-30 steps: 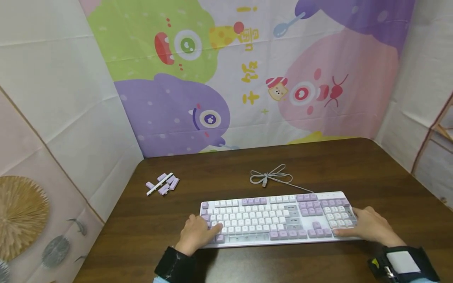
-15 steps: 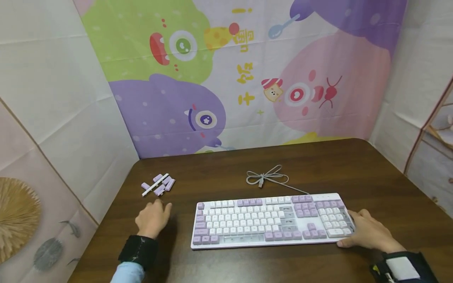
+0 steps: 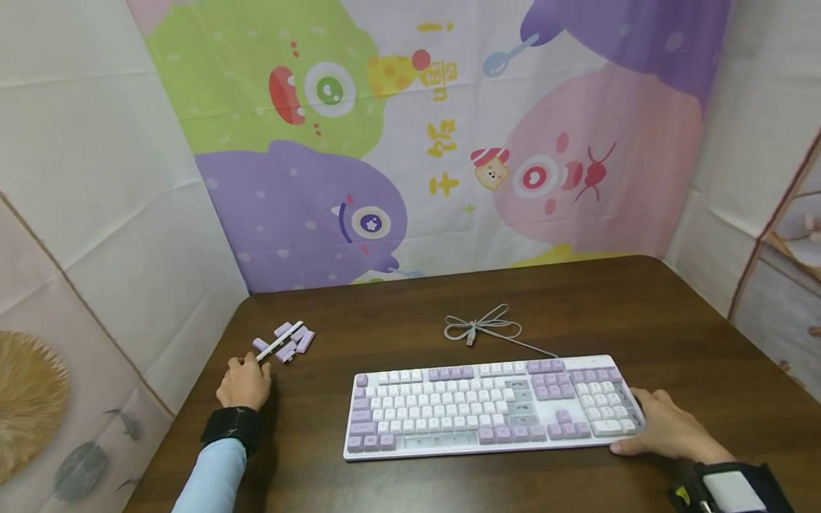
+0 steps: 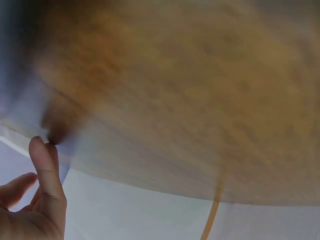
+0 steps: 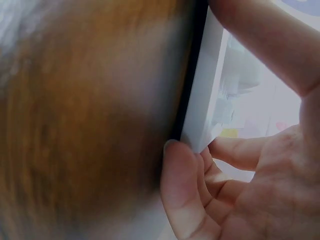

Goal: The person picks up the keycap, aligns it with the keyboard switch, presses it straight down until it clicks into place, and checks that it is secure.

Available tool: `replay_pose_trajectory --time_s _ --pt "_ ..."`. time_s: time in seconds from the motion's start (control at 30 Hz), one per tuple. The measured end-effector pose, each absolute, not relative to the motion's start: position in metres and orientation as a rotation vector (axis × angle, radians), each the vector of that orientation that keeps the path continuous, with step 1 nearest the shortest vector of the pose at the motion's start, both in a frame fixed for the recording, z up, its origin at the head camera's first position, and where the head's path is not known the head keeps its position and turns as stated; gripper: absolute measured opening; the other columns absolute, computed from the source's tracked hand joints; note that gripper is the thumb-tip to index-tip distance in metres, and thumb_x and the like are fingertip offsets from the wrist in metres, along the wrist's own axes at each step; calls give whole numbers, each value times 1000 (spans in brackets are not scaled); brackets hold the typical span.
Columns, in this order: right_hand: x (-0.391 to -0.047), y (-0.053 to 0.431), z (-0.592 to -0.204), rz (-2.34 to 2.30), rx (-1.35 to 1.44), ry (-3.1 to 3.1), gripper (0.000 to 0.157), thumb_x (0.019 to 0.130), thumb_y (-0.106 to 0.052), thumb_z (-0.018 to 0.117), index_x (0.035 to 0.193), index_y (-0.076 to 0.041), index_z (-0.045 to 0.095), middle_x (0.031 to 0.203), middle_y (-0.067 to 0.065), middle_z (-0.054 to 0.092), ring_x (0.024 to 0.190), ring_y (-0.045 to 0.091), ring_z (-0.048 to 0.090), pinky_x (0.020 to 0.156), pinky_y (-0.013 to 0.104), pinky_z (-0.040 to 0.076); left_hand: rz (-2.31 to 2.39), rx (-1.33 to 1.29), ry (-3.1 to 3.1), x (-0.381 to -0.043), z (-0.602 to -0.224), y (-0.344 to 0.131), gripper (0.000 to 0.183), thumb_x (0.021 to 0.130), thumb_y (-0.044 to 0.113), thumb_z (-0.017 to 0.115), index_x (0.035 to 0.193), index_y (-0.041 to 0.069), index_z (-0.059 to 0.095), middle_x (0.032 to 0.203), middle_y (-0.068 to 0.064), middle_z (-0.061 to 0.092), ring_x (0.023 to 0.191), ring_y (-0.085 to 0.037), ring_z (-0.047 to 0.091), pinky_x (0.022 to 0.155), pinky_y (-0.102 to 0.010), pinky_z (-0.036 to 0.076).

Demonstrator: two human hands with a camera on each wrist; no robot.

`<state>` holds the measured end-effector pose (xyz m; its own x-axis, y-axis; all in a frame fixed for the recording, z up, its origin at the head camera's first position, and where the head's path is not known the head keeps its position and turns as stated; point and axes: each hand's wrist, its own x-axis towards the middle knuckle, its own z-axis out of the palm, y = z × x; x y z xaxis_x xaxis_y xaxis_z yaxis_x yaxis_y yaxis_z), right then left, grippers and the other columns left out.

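Observation:
A white and lilac keyboard (image 3: 442, 407) lies on the table, with bare grey key spots along its bottom row and right side. My right hand (image 3: 673, 429) grips its right end, thumb by the front corner; in the right wrist view, fingertips (image 5: 180, 167) bend around the keyboard's edge (image 5: 202, 100). At the left, my left hand (image 3: 244, 385) reaches to a small pile of lilac keycaps (image 3: 306, 342), fingertips right at the near end of a long white keycap (image 3: 281, 340) lying across them. The left wrist view shows that hand's fingers (image 4: 47, 185) extended over the wood.
A brown wooden table (image 3: 513, 484) carries everything. Behind the keyboard lies its grey cable (image 3: 490, 324), tied in a bundle with a USB plug. A cartoon-printed cloth (image 3: 321, 214) hangs at the back edge, with pale cloth walls on both sides.
My left hand has left the keyboard's left end and moved left to the keycap pile. The keyboard sits slightly lower left in view, and my right hand remains at its right end.

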<state>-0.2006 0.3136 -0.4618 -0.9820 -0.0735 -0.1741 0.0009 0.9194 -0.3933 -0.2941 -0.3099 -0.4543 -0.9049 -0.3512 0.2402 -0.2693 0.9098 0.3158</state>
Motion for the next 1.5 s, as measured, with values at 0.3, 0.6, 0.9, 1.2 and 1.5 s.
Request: replay_pose_trajectory --time_s 0.3,0.6,0.9,1.2,1.5 --pt "-200 314 -465 -607 -43 2878 106 63 -51 83 134 14 39 107 27 53 91 32 56 73 50 48 -443 538 -2777 -306 -451 -314 37 91 24 48 99 -11 59 100 -39 58 90 -57 59 68 -64 46" --pt "-198 314 -466 -639 -16 2865 107 63 -50 83 136 13 37 106 23 52 89 27 54 70 43 46 -460 525 -2861 -318 -448 -318 29 87 26 55 78 -2 58 89 -33 64 79 -50 62 59 -54 44" --pt "-199 314 -468 -635 4 2867 109 62 -51 84 137 13 37 104 20 52 87 25 53 68 37 44 -431 497 -2864 -321 -449 -320 19 83 18 56 80 1 64 83 -30 67 72 -48 63 55 -52 43" --pt "-197 311 -465 -640 15 2846 109 64 -51 83 137 14 36 105 24 51 86 27 52 70 42 46 -448 476 -2896 -320 -445 -319 18 82 13 62 91 -2 67 80 -27 66 65 -40 60 53 -47 42" --pt "-196 313 -463 -639 -16 2855 107 65 -50 83 137 14 35 107 25 51 90 27 53 71 45 47 -551 553 -3024 -317 -435 -314 31 81 20 64 105 1 69 98 -27 67 79 -39 62 63 -46 42"
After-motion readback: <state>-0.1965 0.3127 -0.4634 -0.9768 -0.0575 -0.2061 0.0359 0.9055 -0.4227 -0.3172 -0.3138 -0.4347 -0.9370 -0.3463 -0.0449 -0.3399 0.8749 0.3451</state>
